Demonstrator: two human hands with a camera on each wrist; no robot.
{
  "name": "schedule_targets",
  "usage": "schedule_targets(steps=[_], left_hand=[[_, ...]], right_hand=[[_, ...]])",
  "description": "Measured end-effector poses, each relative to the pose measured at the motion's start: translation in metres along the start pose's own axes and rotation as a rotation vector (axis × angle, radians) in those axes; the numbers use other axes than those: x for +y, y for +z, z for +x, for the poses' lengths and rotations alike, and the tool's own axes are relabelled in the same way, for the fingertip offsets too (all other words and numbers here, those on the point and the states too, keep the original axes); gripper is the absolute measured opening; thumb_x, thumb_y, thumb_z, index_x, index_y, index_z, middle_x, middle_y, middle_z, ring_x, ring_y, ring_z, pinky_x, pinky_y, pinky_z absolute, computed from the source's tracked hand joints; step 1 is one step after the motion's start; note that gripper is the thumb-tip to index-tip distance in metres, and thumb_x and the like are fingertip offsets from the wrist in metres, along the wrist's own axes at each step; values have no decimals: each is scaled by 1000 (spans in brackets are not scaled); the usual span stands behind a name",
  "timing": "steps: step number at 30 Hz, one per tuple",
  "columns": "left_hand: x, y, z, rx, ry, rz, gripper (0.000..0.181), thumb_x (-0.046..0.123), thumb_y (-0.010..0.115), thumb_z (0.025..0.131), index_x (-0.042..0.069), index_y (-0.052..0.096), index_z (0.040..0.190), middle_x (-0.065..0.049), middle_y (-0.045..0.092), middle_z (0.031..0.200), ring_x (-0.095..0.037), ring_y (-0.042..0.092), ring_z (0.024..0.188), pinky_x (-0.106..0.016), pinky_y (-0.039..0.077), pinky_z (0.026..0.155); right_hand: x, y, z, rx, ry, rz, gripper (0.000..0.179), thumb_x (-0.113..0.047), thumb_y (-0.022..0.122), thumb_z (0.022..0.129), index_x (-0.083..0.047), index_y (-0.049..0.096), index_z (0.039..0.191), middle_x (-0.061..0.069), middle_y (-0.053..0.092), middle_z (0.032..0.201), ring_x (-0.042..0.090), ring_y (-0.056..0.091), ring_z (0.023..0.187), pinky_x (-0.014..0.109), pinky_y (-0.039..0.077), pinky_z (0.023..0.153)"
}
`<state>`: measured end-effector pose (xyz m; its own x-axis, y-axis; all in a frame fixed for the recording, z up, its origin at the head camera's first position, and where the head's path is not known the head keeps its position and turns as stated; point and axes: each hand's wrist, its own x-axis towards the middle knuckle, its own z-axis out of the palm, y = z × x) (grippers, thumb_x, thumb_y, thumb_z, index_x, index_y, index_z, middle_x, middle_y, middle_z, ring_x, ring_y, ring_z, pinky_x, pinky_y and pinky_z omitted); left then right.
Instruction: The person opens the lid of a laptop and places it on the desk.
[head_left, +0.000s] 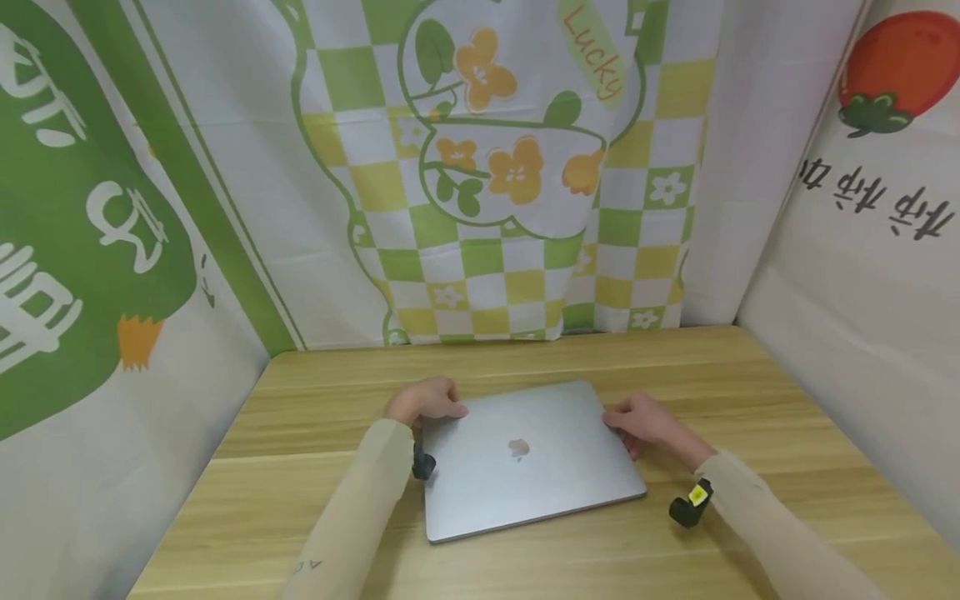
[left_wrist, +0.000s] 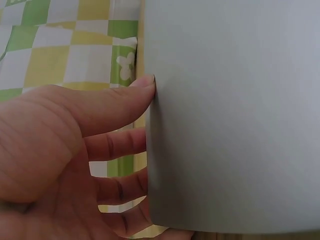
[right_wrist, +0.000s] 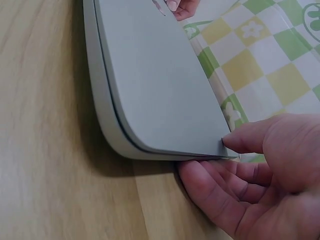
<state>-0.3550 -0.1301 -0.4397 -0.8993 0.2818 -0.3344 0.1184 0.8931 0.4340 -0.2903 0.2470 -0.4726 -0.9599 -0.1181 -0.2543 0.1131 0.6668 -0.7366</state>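
Observation:
A closed silver laptop [head_left: 540, 475] with an apple logo on its lid lies slightly turned, close over the wooden table. My left hand [head_left: 427, 400] grips its far left corner, and in the left wrist view the thumb [left_wrist: 117, 107] presses on the lid's edge while the other fingers go underneath. At the right side, my right hand [head_left: 641, 421] holds the laptop's edge. The right wrist view shows that thumb [right_wrist: 250, 137] on top and the fingers curled below, with a thin seam between lid and base.
The wooden table [head_left: 330, 375] reaches back to a checked green, yellow and white cloth [head_left: 480, 275]. Printed cloth walls stand at the left [head_left: 202, 333] and right [head_left: 847, 283]. Black wrist cameras sit on both sleeves.

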Motion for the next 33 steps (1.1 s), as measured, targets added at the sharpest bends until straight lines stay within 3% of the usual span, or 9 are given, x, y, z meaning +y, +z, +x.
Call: schedule_targets(steps=[6,13,23,33], left_hand=[[6,4,5,-6,40,-29,31,38,69,90,13,63,107,-4,62,102,-21,54,87,-37,50,62],[17,5,11,-19,88,13,33,39,68,91,14,64,112,-4,64,107,-20,55,90,-36,51,62],[36,12,19,-43,113,82,31,42,67,91,16,65,108,-2,63,101,-20,55,84,-36,49,60],[41,14,17,-45,87,75,30,42,68,90,17,65,106,-2,63,98,-19,55,84,-35,48,62]], right_hand=[[6,-6,-5,-6,30,26,30,-22,58,98,-4,63,76,4,58,61,15,58,49,30,55,47],[16,-13,-11,-3,52,49,31,-22,56,98,-5,60,72,3,56,61,14,56,50,30,55,48],[27,-20,-24,13,41,58,29,-17,56,97,-5,55,71,4,57,63,14,59,51,32,57,50],[27,-22,-28,13,44,64,26,-17,58,97,-2,59,77,6,59,67,15,61,53,32,58,53]])
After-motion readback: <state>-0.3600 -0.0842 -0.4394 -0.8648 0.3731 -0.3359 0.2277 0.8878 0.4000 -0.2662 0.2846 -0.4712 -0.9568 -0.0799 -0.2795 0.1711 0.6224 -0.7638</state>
